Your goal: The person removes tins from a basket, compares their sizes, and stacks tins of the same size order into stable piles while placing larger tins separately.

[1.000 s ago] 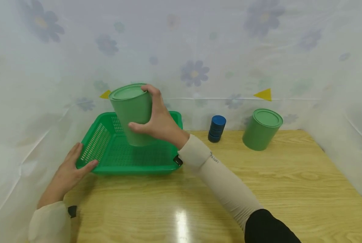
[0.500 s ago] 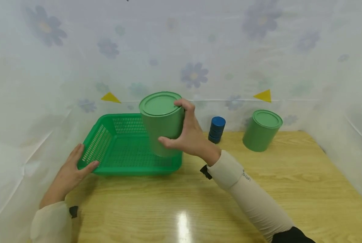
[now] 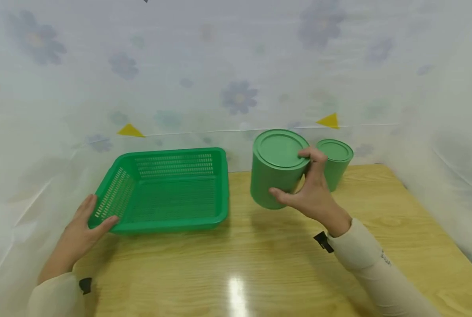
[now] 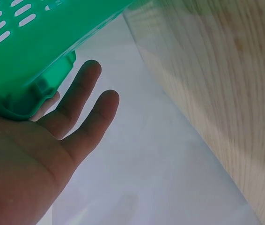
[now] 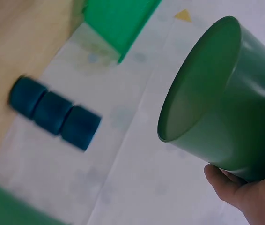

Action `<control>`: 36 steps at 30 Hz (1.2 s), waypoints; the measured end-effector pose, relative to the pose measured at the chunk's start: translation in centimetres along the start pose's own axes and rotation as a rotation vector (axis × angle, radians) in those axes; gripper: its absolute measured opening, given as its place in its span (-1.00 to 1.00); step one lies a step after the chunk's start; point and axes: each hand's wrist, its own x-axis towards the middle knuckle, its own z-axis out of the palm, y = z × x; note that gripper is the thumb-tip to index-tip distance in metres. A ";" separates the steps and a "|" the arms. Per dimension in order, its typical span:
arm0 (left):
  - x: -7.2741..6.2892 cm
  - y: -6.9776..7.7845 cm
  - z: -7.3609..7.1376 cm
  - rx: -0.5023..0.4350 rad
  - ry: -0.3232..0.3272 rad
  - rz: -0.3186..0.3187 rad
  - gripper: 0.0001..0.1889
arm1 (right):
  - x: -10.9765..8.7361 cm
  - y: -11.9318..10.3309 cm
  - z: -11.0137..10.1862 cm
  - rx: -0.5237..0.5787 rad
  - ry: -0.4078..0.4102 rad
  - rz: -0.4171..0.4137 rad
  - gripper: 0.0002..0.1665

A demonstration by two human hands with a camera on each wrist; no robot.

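My right hand holds a green plastic pot, thumb on its near side and fingers around the base edge. The pot is upside down: its flat ringed base faces up in the head view, and the right wrist view looks into its hollow open mouth. At the left, my left hand touches the front left corner of a green basket, thumb along the front rim; the left wrist view shows its fingers straight. Three blue cylinders, stacked in a column, show in the right wrist view; the held pot hides them in the head view.
A second green pot stands upside down at the back right, partly hidden by my right hand. The wooden table meets a white flowered sheet at the back and sides. Yellow triangles mark the back sheet.
My right hand has carried the green pot from over the basket to the right, past the basket's right side. The left hand stays at the basket corner. The head view has shifted slightly.
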 end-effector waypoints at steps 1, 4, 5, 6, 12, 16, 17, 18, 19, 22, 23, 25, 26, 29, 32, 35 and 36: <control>0.0 0.0 -0.1 0.001 -0.003 -0.001 -0.01 | -0.6 0.3 -0.7 -0.005 0.005 0.019 0.03; -0.1 0.1 -0.2 -0.003 -0.010 -0.003 -0.01 | -2.3 0.9 -2.7 -0.028 0.017 0.084 0.00; -0.1 0.1 -0.2 -0.003 -0.010 -0.001 -0.01 | -2.8 1.1 -3.3 -0.046 0.019 0.108 -0.01; -0.1 0.2 -0.1 -0.003 -0.009 0.001 -0.01 | -3.4 1.2 -3.9 -0.058 0.023 0.134 -0.02; -0.2 0.0 -0.1 -0.007 0.000 0.015 -0.02 | -6.2 2.1 -6.8 -0.156 0.056 0.303 0.01; -0.2 0.2 -0.2 -0.011 -0.002 0.015 -0.02 | -8.1 2.5 -8.6 -0.222 0.060 0.476 0.01; -0.2 0.2 -0.2 -0.013 0.000 0.017 -0.02 | -8.5 2.6 -9.1 -0.242 0.049 0.517 0.00; -0.1 0.2 -0.2 -0.015 0.001 0.017 -0.02 | -9.0 2.7 -9.6 -0.265 0.036 0.552 -0.02; -0.2 0.2 -0.2 -0.017 -0.001 0.017 -0.02 | -9.4 2.8 -10.0 -0.282 0.019 0.582 -0.03; -0.2 0.2 -0.2 -0.018 0.005 0.018 -0.03 | -10.4 3.1 -11.2 -0.353 -0.044 0.635 -0.08; -0.2 0.2 -0.2 -0.018 0.002 0.016 -0.03 | -10.7 3.3 -11.4 -0.376 -0.065 0.641 -0.10; -0.2 0.2 -0.2 -0.015 0.002 0.015 -0.03 | -11.3 3.6 -11.9 -0.402 -0.098 0.656 -0.11; -0.2 0.2 -0.2 -0.014 0.001 0.014 -0.03 | -11.5 3.8 -12.0 -0.414 -0.113 0.660 -0.11; -0.2 0.3 -0.1 -0.018 0.002 0.014 -0.03 | -12.1 4.1 -12.4 -0.426 -0.137 0.676 -0.13; -0.1 0.3 -0.1 -0.020 0.014 0.019 -0.02 | -12.5 4.4 -12.6 -0.430 -0.145 0.672 -0.15; 0.0 0.4 -0.1 -0.020 0.024 0.026 -0.02 | -12.6 4.5 -12.7 -0.434 -0.151 0.662 -0.15; 0.0 0.4 -0.1 -0.021 0.025 0.026 -0.02 | -12.6 4.6 -12.7 -0.432 -0.156 0.662 -0.15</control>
